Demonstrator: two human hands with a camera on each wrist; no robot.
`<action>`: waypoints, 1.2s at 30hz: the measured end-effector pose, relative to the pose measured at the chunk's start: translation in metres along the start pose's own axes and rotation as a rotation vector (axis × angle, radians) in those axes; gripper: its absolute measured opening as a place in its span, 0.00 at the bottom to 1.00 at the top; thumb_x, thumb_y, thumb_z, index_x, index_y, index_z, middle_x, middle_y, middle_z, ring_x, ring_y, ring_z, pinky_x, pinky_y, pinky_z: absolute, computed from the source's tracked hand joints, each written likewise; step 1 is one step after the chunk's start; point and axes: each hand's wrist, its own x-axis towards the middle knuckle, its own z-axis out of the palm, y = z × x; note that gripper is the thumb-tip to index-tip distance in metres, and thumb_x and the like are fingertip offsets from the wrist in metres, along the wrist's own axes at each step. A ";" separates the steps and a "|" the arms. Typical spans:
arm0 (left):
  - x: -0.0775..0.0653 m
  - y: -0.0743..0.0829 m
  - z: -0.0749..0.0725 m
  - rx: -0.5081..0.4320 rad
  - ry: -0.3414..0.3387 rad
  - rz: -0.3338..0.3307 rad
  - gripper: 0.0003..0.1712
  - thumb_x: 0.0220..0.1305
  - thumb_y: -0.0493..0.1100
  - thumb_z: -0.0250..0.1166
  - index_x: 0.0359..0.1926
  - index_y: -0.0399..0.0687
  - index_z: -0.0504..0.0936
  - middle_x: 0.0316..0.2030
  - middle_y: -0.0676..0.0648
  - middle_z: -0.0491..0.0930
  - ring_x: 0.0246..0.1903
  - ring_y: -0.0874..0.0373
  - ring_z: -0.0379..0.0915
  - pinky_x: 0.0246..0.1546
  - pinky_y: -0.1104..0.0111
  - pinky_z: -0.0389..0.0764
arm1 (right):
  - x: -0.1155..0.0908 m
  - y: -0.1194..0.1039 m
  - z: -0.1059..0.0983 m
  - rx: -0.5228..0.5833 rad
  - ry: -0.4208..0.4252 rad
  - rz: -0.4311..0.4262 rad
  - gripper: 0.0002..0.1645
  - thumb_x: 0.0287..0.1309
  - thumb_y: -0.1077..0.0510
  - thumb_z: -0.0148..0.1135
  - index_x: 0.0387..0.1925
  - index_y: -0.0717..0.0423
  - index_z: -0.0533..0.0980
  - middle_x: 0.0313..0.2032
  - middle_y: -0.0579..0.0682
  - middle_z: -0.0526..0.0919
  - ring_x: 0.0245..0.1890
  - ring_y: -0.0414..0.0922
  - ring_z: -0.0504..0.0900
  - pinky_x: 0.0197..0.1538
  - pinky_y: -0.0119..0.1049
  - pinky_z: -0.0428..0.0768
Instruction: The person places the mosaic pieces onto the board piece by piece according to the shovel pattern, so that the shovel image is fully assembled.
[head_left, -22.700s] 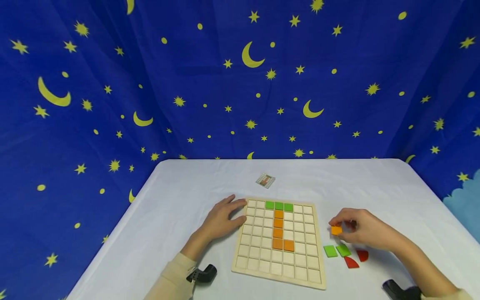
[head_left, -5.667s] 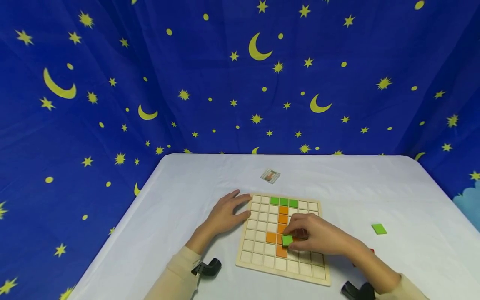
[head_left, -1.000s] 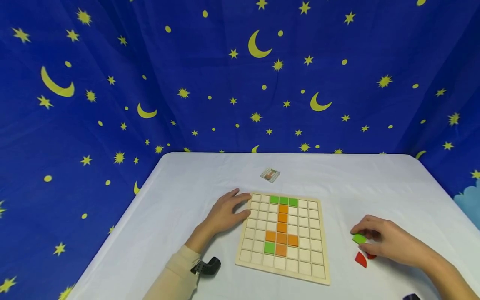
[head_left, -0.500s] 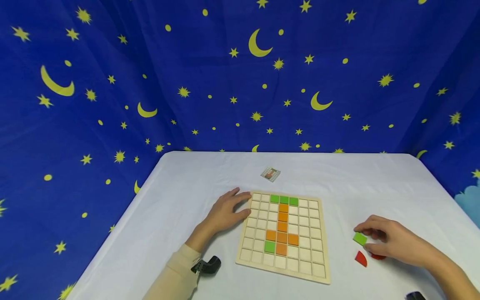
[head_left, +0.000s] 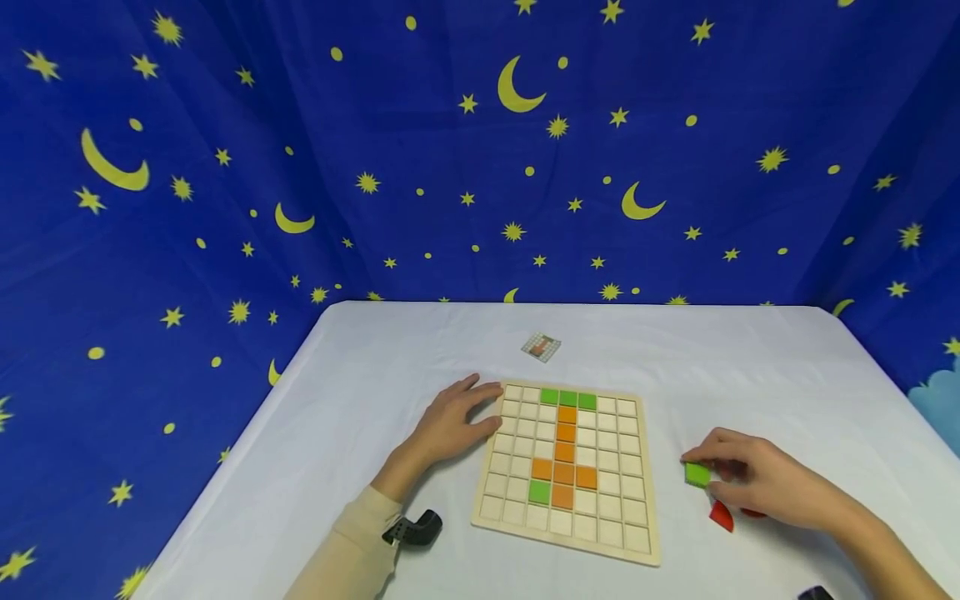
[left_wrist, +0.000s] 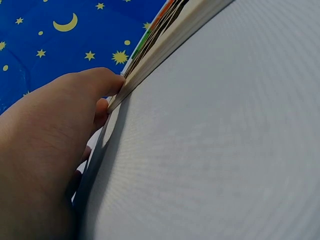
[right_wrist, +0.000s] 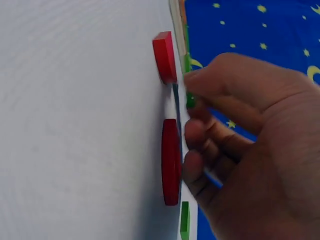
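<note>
My left hand rests against the left edge of the pale wooden grid board, fingers fairly straight; in the left wrist view the thumb touches the edge. My right hand pinches a green square tile between thumb and fingers, to the right of the board. Close below that hand lies a red quarter-circle piece; a second red piece is partly covered by the hand. Another green tile shows low in the right wrist view, hidden in the head view.
On the board, orange tiles form a column with one on each side. Green tiles fill three top cells; one green tile sits lower left. A small pattern card lies beyond the board on the white table.
Over the last half second my right hand moves left with the green tile, toward the board. Since the 5.7 s frame, a green tile has been set at the board's lower left. Left hand is still.
</note>
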 end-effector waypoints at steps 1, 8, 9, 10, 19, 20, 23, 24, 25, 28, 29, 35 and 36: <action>0.000 0.000 0.000 -0.001 0.002 0.003 0.31 0.63 0.64 0.59 0.65 0.64 0.72 0.65 0.60 0.67 0.70 0.56 0.50 0.65 0.50 0.56 | 0.001 -0.002 0.000 0.017 -0.004 -0.009 0.19 0.54 0.56 0.70 0.50 0.42 0.80 0.39 0.39 0.78 0.35 0.39 0.74 0.34 0.30 0.73; 0.000 -0.001 0.000 -0.004 -0.004 0.002 0.31 0.63 0.63 0.59 0.65 0.64 0.72 0.65 0.59 0.67 0.70 0.55 0.50 0.65 0.50 0.55 | 0.009 -0.014 0.005 0.041 -0.031 -0.014 0.20 0.53 0.59 0.69 0.49 0.40 0.81 0.38 0.40 0.77 0.33 0.40 0.73 0.31 0.32 0.72; -0.001 -0.001 0.000 -0.004 -0.003 0.000 0.30 0.63 0.63 0.59 0.65 0.64 0.72 0.65 0.60 0.67 0.70 0.55 0.50 0.65 0.50 0.55 | 0.011 -0.016 0.006 0.026 -0.033 -0.015 0.20 0.53 0.58 0.70 0.49 0.39 0.81 0.38 0.40 0.77 0.33 0.40 0.73 0.30 0.32 0.71; -0.001 -0.001 0.000 -0.005 -0.002 0.000 0.30 0.63 0.63 0.59 0.65 0.64 0.72 0.65 0.60 0.67 0.70 0.55 0.50 0.65 0.50 0.55 | 0.013 -0.017 0.007 0.016 -0.033 -0.014 0.20 0.52 0.58 0.70 0.49 0.38 0.81 0.37 0.40 0.77 0.33 0.40 0.72 0.30 0.32 0.71; -0.001 -0.001 0.000 -0.009 0.002 -0.004 0.31 0.63 0.64 0.59 0.65 0.64 0.73 0.64 0.61 0.68 0.70 0.56 0.50 0.65 0.50 0.55 | 0.026 -0.030 0.016 0.000 -0.061 -0.060 0.21 0.52 0.58 0.70 0.50 0.39 0.81 0.37 0.39 0.77 0.30 0.39 0.73 0.28 0.33 0.71; -0.001 0.000 0.000 -0.011 0.003 -0.001 0.31 0.63 0.64 0.59 0.65 0.64 0.73 0.64 0.61 0.68 0.70 0.56 0.50 0.65 0.50 0.56 | 0.027 -0.031 0.017 0.001 -0.065 -0.062 0.22 0.53 0.58 0.69 0.50 0.39 0.81 0.38 0.39 0.77 0.30 0.39 0.73 0.28 0.33 0.71; 0.000 0.001 0.001 -0.019 0.000 0.014 0.31 0.63 0.64 0.59 0.65 0.63 0.73 0.65 0.60 0.68 0.70 0.55 0.50 0.65 0.49 0.56 | 0.028 -0.034 0.018 -0.006 -0.068 -0.068 0.22 0.52 0.59 0.69 0.50 0.39 0.81 0.38 0.38 0.77 0.31 0.39 0.72 0.28 0.33 0.70; 0.001 0.002 0.001 -0.017 -0.004 0.014 0.31 0.63 0.64 0.58 0.65 0.64 0.73 0.65 0.60 0.67 0.70 0.55 0.50 0.65 0.49 0.56 | 0.028 -0.035 0.018 -0.010 -0.068 -0.065 0.22 0.52 0.59 0.69 0.50 0.39 0.81 0.38 0.38 0.77 0.31 0.39 0.72 0.28 0.33 0.70; 0.001 0.002 0.001 -0.016 -0.007 0.015 0.31 0.63 0.64 0.59 0.65 0.64 0.72 0.65 0.60 0.67 0.70 0.55 0.50 0.65 0.49 0.56 | 0.028 -0.036 0.019 -0.012 -0.067 -0.063 0.23 0.51 0.60 0.70 0.50 0.39 0.81 0.38 0.38 0.77 0.31 0.39 0.72 0.28 0.33 0.70; 0.001 0.001 0.001 0.005 -0.015 0.002 0.31 0.63 0.64 0.58 0.65 0.65 0.72 0.65 0.61 0.67 0.70 0.57 0.49 0.65 0.51 0.56 | 0.030 -0.040 0.020 -0.009 -0.068 -0.077 0.23 0.50 0.60 0.70 0.50 0.39 0.81 0.38 0.37 0.77 0.31 0.39 0.72 0.28 0.33 0.70; 0.001 0.000 0.001 0.007 -0.010 0.001 0.31 0.63 0.64 0.59 0.65 0.65 0.72 0.65 0.61 0.67 0.70 0.56 0.50 0.65 0.51 0.56 | 0.031 -0.042 0.020 -0.004 -0.071 -0.082 0.23 0.50 0.60 0.70 0.50 0.38 0.81 0.38 0.37 0.77 0.32 0.39 0.72 0.29 0.33 0.71; 0.000 0.000 0.000 -0.003 -0.005 0.001 0.31 0.63 0.64 0.58 0.65 0.64 0.72 0.65 0.60 0.67 0.70 0.55 0.50 0.65 0.51 0.56 | 0.039 -0.049 0.027 0.002 -0.095 -0.143 0.23 0.52 0.59 0.69 0.51 0.40 0.80 0.40 0.37 0.76 0.32 0.38 0.73 0.29 0.32 0.72; 0.000 0.000 -0.001 -0.001 -0.007 -0.001 0.31 0.63 0.64 0.58 0.65 0.64 0.72 0.65 0.61 0.67 0.70 0.56 0.50 0.65 0.51 0.55 | 0.041 -0.050 0.029 -0.002 -0.096 -0.150 0.23 0.52 0.60 0.69 0.51 0.40 0.81 0.40 0.37 0.76 0.32 0.38 0.73 0.30 0.31 0.72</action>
